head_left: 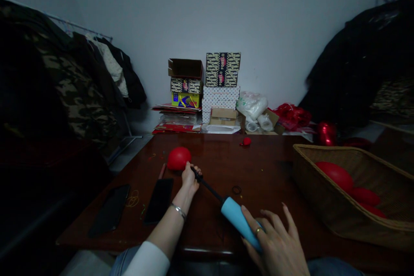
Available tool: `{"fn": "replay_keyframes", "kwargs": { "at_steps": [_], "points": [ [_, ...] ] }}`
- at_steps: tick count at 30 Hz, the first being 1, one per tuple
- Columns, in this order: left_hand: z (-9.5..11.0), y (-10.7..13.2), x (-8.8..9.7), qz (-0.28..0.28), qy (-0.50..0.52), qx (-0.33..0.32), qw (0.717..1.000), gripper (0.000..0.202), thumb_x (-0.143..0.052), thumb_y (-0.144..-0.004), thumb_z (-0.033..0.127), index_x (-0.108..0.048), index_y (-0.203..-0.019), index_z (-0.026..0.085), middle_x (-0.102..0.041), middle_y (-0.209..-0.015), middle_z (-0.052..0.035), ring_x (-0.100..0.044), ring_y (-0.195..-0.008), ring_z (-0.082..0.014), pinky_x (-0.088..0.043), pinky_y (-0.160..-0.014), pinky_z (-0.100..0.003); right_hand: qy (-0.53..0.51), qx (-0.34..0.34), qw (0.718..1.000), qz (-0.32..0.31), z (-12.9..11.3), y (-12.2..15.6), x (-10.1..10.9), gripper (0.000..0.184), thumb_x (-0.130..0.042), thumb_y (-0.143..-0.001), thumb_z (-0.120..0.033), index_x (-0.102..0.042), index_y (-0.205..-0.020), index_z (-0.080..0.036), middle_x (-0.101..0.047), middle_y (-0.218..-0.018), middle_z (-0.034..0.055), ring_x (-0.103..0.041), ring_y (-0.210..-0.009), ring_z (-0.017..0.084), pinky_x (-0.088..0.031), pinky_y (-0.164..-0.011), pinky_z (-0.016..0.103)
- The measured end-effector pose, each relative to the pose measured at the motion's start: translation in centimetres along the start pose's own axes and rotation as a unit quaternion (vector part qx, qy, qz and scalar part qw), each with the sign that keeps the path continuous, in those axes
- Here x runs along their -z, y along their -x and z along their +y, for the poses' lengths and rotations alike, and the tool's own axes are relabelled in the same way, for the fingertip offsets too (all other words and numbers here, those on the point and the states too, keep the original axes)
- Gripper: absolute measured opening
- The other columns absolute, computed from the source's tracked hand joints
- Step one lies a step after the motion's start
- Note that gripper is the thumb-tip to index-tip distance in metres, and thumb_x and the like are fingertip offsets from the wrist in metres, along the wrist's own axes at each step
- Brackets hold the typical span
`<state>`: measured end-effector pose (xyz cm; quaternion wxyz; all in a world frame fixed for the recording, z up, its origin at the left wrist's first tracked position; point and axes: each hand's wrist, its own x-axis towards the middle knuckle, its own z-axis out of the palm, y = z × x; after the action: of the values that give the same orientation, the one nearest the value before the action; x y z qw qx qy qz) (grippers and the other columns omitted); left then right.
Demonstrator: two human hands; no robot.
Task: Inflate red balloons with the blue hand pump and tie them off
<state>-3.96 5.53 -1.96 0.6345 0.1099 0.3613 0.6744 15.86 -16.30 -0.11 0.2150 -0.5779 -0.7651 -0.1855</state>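
Glossy dark wooden table (258, 168), woven wicker basket (381, 220), smooth rubber balloon (179, 158), matt blue plastic pump (241, 222), cardboard boxes (223, 116)

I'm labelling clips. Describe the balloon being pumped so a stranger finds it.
On the dark wooden table, left of the wicker basket, the left hand pinches a red balloon onto the blue pump's black tip. Unlike the basket's balloons, it is joined to the pump.

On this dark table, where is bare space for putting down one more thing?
Free: the dark wooden table between the small black ring and the woven wicker basket. Crowded: the left side, with two black phones, yellow rubber bands and the round red balloon.
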Motion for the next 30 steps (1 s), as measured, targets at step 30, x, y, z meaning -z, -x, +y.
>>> {"fn": "replay_keyframes", "kwargs": {
  "at_steps": [30],
  "points": [
    [-2.5, 1.6, -0.3, -0.017, -0.038, 0.000, 0.999, 0.027, -0.049, -0.087, 0.037, -0.041, -0.068, 0.019, -0.041, -0.047, 0.0056, -0.041, -0.037, -0.0081, -0.031, -0.038, -0.018, -0.003, -0.044, 0.998, -0.044, -1.7, -1.9, -1.5, 0.053, -0.059, -0.079, -0.040, -0.047, -0.129, -0.027, -0.067, -0.085, 0.0013, -0.056, -0.094, 0.024, -0.009, -0.108, 0.055]
  ]
}}
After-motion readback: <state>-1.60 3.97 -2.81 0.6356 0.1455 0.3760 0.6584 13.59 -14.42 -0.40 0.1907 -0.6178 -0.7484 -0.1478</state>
